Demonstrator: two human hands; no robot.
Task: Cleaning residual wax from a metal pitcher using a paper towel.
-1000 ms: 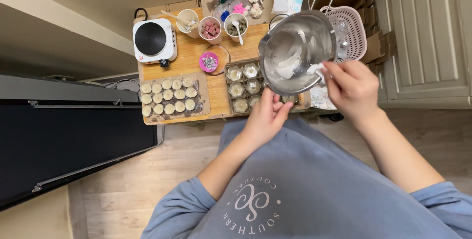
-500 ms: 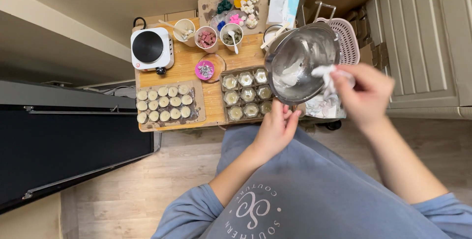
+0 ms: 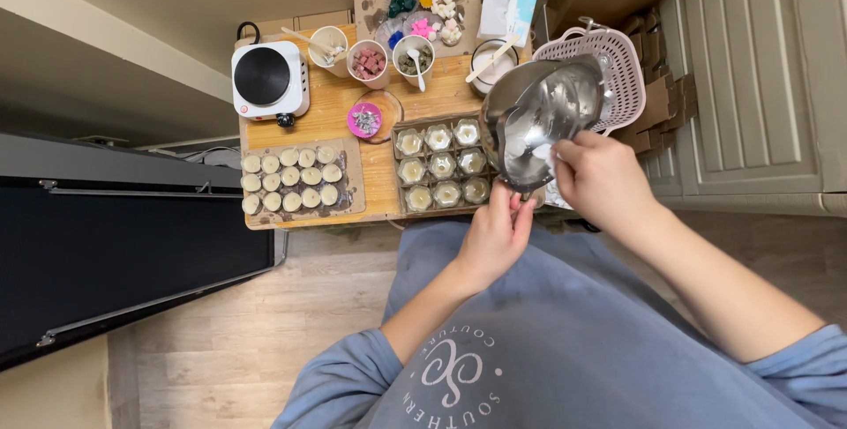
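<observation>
My left hand (image 3: 496,235) grips the lower edge of a shiny metal pot (image 3: 538,120), holding it tilted over the right end of a small wooden table (image 3: 379,169). Inside the pot's rim my right hand (image 3: 600,178) presses a white tissue (image 3: 545,154) against the metal. Just left of the pot sits a tray of small glass jars (image 3: 441,164) filled with pale wax.
A white hot plate (image 3: 269,81) stands at the table's back left, and a tray of several round tealights (image 3: 294,180) lies in front of it. Cups (image 3: 369,63) of coloured bits line the back. A pink basket (image 3: 618,76) sits right, a black cabinet (image 3: 123,253) left.
The pot has tilted further and dropped toward the table's right end. My right hand with the tissue has moved from the pot's outer side into its rim.
</observation>
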